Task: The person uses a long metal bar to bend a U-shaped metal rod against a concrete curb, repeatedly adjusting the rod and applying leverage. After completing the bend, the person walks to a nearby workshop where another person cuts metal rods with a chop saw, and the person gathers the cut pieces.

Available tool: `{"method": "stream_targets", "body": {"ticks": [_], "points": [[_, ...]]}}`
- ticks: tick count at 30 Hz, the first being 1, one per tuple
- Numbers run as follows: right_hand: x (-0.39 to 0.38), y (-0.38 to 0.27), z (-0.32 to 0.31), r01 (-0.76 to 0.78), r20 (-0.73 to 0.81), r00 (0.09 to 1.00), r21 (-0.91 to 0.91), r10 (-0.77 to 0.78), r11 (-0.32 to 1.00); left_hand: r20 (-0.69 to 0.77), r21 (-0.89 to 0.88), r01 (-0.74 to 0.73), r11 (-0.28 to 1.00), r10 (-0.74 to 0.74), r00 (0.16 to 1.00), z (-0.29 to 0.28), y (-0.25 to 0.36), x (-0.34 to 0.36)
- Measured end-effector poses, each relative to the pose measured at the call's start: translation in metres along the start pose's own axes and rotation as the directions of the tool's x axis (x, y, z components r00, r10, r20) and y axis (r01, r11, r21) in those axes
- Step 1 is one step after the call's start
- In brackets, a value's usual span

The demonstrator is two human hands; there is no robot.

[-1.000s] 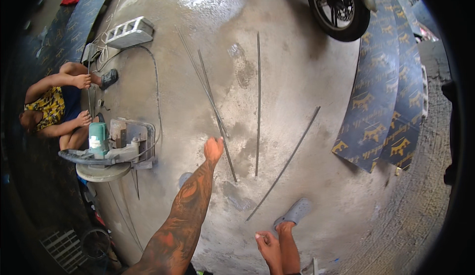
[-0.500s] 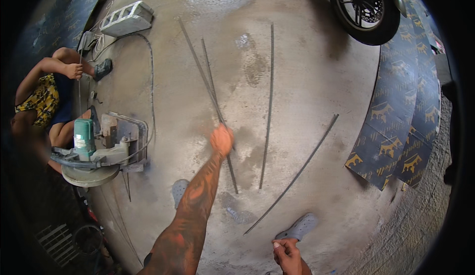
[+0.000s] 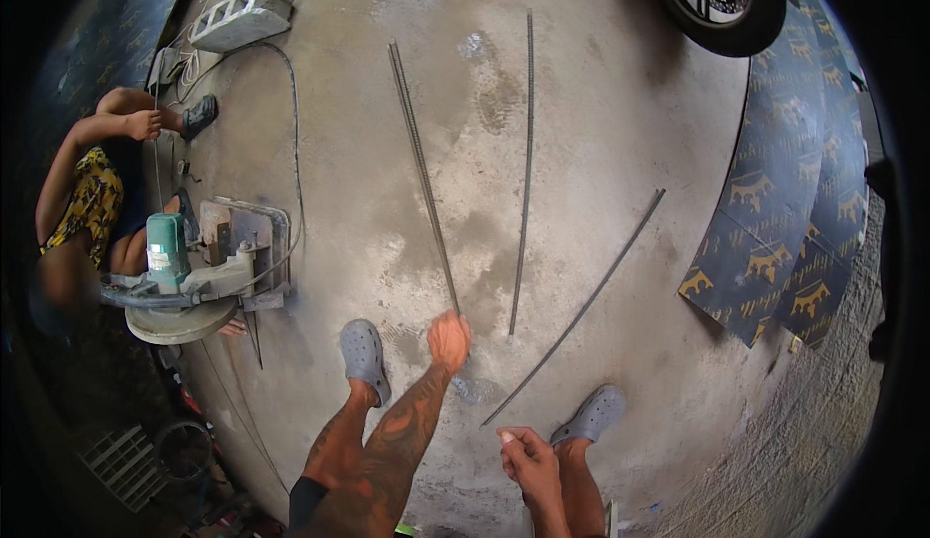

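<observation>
My left hand (image 3: 449, 341) is closed round the near end of a pair of thin ribbed steel rebars (image 3: 423, 175), which lie side by side on the concrete floor and point away from me. To the right of them a single rebar (image 3: 526, 180) lies apart. Another rebar (image 3: 581, 301) slants across the floor, its near end close to my right hand (image 3: 531, 461). That hand hovers low beside my right foot, thumb and fingers pinched together; whatever is between them is too small to make out.
At left, a person (image 3: 82, 184) sits holding a thin rod upright beside a green-motored cut-off saw (image 3: 167, 252). A concrete block (image 3: 242, 17) and cable (image 3: 296, 141) lie behind it. A motorcycle wheel (image 3: 717, 0) stands far right, above dark printed boards (image 3: 765, 218). My clogs (image 3: 363, 349) flank my hands.
My left hand has drawn nearer to me along the rebars. The two that crossed at an angle now lie together. My right hand has risen slightly and moved left.
</observation>
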State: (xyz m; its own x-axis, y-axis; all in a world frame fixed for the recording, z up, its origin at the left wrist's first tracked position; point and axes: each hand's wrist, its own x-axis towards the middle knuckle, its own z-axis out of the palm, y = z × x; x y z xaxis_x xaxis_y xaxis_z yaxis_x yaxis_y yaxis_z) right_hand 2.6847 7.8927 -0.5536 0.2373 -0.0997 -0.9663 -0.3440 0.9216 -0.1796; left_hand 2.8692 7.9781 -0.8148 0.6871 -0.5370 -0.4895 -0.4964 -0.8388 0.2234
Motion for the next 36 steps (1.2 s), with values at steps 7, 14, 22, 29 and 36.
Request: {"method": "stream_targets", "body": {"ticks": [7, 14, 22, 29, 36], "points": [[0.003, -0.002, -0.023, 0.015, -0.033, 0.999, -0.008, -0.015, 1.0, 0.203, 0.009, -0.001, 1.0, -0.001, 0.979, -0.016, -0.025, 0.053], [0.005, -0.003, -0.032, -0.032, -0.016, 0.999, 0.036, 0.033, 0.999, -0.05, -0.273, 0.211, 0.939, -0.233, 0.971, -0.009, -0.013, 0.089], [0.002, 0.001, -0.04, -0.038, -0.02, 0.999, 0.054, 0.039, 0.998, -0.066, -0.156, 0.301, 0.941, -0.314, 0.947, 0.0, -0.005, 0.098], [-0.002, 0.003, -0.041, -0.026, -0.038, 0.999, 0.055, 0.028, 0.998, 0.07, -0.064, 0.211, 0.975, -0.207, 0.976, -0.024, 0.005, 0.11], [-0.009, 0.002, -0.042, -0.03, -0.061, 0.997, 0.102, 0.036, 0.994, 0.06, -0.269, 0.152, 0.951, -0.141, 0.988, -0.04, 0.011, 0.107]]}}
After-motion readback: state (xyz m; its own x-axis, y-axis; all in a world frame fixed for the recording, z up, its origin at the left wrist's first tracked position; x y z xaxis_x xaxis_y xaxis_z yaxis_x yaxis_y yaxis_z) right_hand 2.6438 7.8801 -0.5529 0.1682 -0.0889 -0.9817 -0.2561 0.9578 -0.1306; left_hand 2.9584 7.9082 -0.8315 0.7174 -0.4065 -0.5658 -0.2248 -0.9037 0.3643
